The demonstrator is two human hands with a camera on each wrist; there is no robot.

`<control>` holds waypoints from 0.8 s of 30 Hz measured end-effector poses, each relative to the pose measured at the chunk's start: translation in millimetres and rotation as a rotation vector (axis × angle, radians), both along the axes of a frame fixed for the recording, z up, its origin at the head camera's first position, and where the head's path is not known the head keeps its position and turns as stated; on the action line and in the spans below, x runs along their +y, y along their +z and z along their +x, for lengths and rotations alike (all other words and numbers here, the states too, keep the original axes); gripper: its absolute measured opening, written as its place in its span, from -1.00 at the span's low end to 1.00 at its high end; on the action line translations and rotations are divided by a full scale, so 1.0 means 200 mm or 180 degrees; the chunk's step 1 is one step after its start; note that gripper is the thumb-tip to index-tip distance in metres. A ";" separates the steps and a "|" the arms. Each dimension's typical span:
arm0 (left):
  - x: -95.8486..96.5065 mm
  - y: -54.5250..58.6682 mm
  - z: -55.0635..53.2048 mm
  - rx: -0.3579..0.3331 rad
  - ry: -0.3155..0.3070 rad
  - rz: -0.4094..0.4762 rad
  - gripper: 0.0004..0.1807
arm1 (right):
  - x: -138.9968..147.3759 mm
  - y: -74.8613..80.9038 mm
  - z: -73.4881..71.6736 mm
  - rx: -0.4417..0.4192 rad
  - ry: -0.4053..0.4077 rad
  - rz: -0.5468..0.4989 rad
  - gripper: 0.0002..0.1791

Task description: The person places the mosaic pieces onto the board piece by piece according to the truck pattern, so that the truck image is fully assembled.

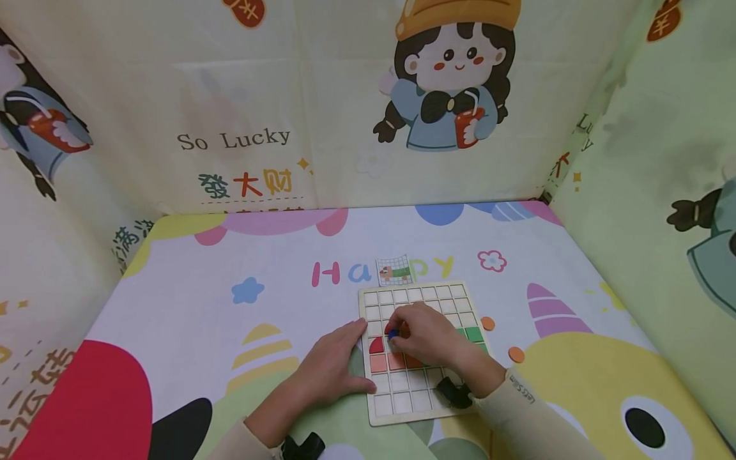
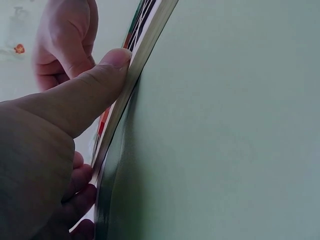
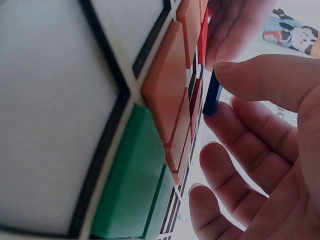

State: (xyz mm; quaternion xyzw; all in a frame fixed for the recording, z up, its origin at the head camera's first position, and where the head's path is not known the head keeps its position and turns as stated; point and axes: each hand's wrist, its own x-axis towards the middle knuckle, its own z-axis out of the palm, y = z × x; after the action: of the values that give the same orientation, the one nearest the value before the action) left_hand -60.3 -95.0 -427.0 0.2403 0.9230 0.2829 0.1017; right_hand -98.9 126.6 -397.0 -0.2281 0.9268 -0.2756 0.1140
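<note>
A wooden grid board (image 1: 401, 403) lies on the printed cloth, with square tiles in some of its cells. My right hand (image 1: 428, 332) is over the board's middle-left cells and pinches a small blue tile (image 3: 213, 92) between thumb and forefinger. Near those fingers lie a red rounded tile (image 1: 376, 345) and a row of orange square tiles (image 1: 377, 363). Green square tiles (image 1: 474, 334) sit toward the board's right side. Along the left edge, my left hand (image 1: 330, 361) rests with fingers extended and thumb touching the rim. My right hand covers part of the grid.
A small picture card (image 1: 395, 270) with a gridded colour pattern lies just beyond the board. Two orange round pieces (image 1: 516, 354) are on the cloth to its right. Printed fabric walls (image 1: 333, 128) stand behind and at both sides.
</note>
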 end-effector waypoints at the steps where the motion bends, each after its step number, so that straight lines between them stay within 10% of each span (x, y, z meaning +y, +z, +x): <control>1: 0.00 0.00 0.00 0.0003 -0.0003 0.0001 0.16 | 0.00 0.00 0.00 0.0000 0.0010 0.0022 -0.88; 24: 0.00 0.00 0.00 0.0025 -0.0017 0.0024 0.16 | 0.00 -0.01 0.01 -0.0091 0.0118 0.0088 -0.90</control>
State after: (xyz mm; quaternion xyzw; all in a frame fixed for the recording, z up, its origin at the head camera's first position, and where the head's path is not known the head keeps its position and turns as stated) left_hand -59.8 -95.1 -427.7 0.2442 0.9217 0.2852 0.0979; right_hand -96.4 126.5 -399.3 -0.2397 0.9244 -0.2639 0.1355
